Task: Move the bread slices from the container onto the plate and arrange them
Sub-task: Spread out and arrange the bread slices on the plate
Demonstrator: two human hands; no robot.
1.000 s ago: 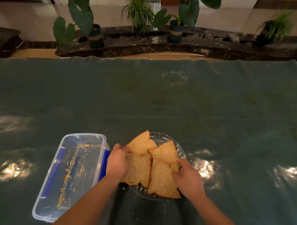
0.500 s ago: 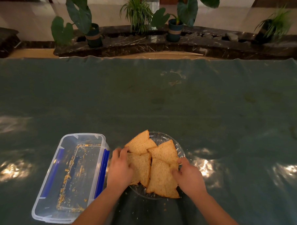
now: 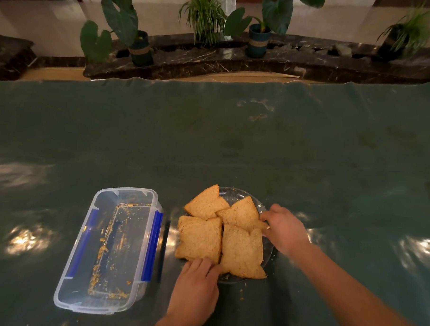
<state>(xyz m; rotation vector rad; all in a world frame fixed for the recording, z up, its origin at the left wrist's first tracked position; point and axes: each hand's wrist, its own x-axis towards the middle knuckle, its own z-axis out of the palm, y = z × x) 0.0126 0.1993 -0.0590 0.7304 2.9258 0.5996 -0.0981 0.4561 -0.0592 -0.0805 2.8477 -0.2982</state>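
Several brown bread slices (image 3: 201, 237) lie flat on a clear glass plate (image 3: 234, 193), overlapping at their corners and covering most of it. My left hand (image 3: 195, 290) rests at the plate's near edge, fingertips on the near corner of the front-left slice. My right hand (image 3: 285, 228) is at the plate's right side, fingers pinching the right corner of the back-right slice (image 3: 241, 213). The clear plastic container (image 3: 109, 252) with blue clips stands to the left, holding only crumbs.
A dark green glossy cloth (image 3: 234, 144) covers the table. Beyond its far edge runs a dark marble ledge (image 3: 213, 61) with several potted plants. Loose crumbs lie on the cloth near the plate.
My left hand has drawn back from the front-left slice to the plate's near edge. My right hand has moved from the front-right slice up to the corner of the back-right slice.
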